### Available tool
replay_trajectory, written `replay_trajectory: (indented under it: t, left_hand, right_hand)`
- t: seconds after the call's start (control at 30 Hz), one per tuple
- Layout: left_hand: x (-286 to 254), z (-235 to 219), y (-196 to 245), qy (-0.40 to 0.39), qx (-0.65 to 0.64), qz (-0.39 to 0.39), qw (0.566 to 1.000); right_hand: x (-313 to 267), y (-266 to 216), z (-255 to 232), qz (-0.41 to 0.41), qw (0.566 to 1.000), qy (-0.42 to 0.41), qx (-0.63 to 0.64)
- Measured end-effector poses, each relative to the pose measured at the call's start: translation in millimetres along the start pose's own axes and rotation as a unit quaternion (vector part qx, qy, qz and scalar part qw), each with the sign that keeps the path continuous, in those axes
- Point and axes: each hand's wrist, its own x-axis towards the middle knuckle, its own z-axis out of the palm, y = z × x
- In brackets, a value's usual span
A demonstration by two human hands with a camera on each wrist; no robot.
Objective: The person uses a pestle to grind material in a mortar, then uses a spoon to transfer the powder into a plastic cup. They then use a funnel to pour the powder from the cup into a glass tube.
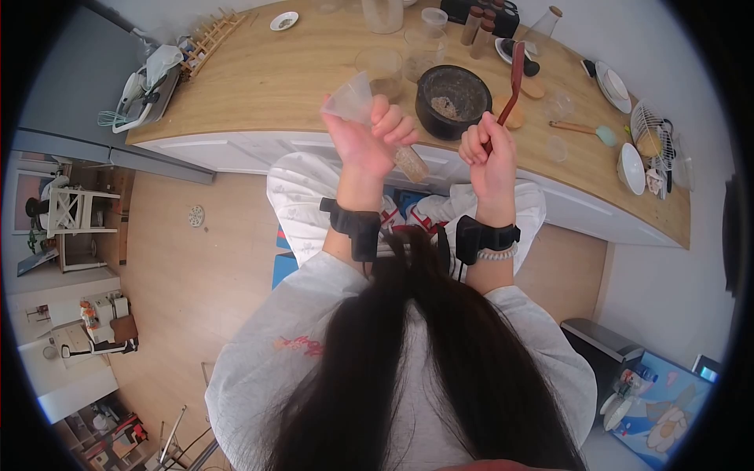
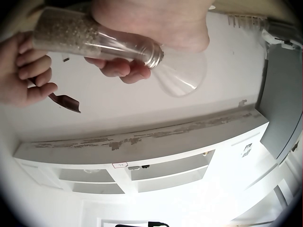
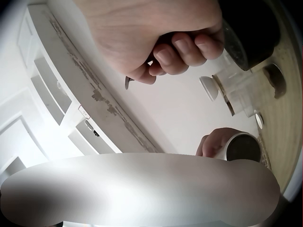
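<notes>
My left hand [image 1: 363, 143] grips a clear glass tube [image 2: 71, 34] partly filled with coarse brownish grains. A translucent plastic funnel [image 1: 350, 99] sits in the tube's mouth, its wide end beside the thumb. The tube lies tilted, with its base pointing toward my right side; in the right wrist view the round base [image 3: 244, 147] faces the camera. My right hand [image 1: 493, 157] holds a dark red-brown wooden spoon [image 1: 516, 72] by its handle, the scoop end raised. Beyond both hands stands a black mortar [image 1: 424, 110] with a heap of ground greyish matter [image 1: 445, 107] inside.
Behind the mortar are clear glass beakers [image 1: 379, 72] and corked brown-filled tubes [image 1: 472, 25]. To the right lie a spatula [image 1: 580, 128], a white bowl [image 1: 631, 169] and a wire rack [image 1: 650, 129]. A small white dish [image 1: 284, 21] sits back left. The counter's front edge [image 1: 259, 140] runs below the hands.
</notes>
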Motion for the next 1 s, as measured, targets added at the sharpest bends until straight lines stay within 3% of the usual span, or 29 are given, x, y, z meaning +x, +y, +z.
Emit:
replay_trajectory:
  t: [0.17,0.33,0.43,0.73,1.0]
  left_hand:
    - [-2.7,9.8,-2.0,0.015,0.142,0.038,0.989]
    - [-5.9,17.4,-7.4,0.08,0.342,0.075,0.933]
    - [-0.7,0.7,-11.0,0.039,0.454,0.129,0.881]
    - [9.6,-60.3,7.5,0.107,0.384,0.273,0.876]
    - [12.2,-94.1,8.4,0.157,0.385,0.329,0.848]
  right_hand:
    - [0.7,0.7,-1.0,0.002,1.0,0.001,0.002]
    - [0.7,0.9,-0.7,0.0,1.0,0.006,0.006]
    - [1.6,1.1,-1.0,-0.001,1.0,0.006,0.003]
    - [3.9,-0.4,-8.1,-0.003,1.0,0.022,-0.001]
    - [12.4,11.9,-25.5,0.011,0.998,0.046,-0.038]
